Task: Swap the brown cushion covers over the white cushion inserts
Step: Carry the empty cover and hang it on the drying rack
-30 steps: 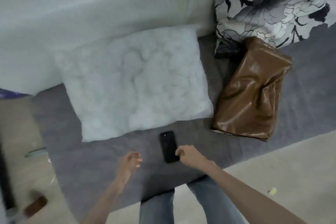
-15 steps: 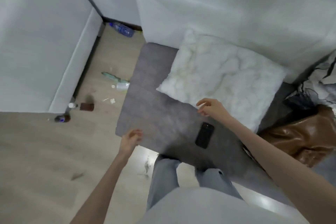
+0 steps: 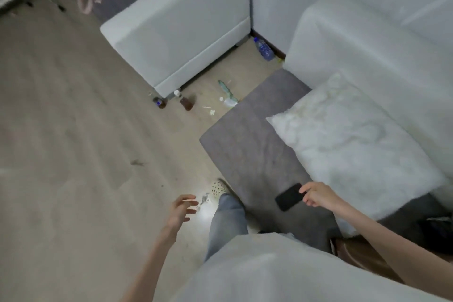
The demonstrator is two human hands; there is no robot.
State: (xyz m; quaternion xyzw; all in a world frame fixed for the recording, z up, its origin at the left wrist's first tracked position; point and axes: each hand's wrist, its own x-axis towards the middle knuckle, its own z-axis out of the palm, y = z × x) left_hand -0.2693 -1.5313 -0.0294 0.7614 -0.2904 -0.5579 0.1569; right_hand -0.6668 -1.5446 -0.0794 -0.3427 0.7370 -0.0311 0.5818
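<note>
We look down on a pale wood floor (image 3: 73,130) with a white sofa (image 3: 367,61) at right, its grey seat (image 3: 245,149) jutting toward us. A second white sofa (image 3: 176,32) stands far centre, and small litter lies on the floor between the two: a brown bottle (image 3: 186,103), a plastic bottle (image 3: 263,49) in the corner. We can read no writing or labels; everything small is blurred.

The white insert (image 3: 355,144) lies on the seat against the sofa back. A sliver of brown cover (image 3: 362,254) shows at near right, behind our right forearm. A black phone (image 3: 289,196) lies on the seat's near edge.

Our right hand (image 3: 318,195) has its fingers curled, the fingertips touching the phone's far end. Our left hand (image 3: 180,211) hangs over the floor, fingers spread and loose, holding nothing.
</note>
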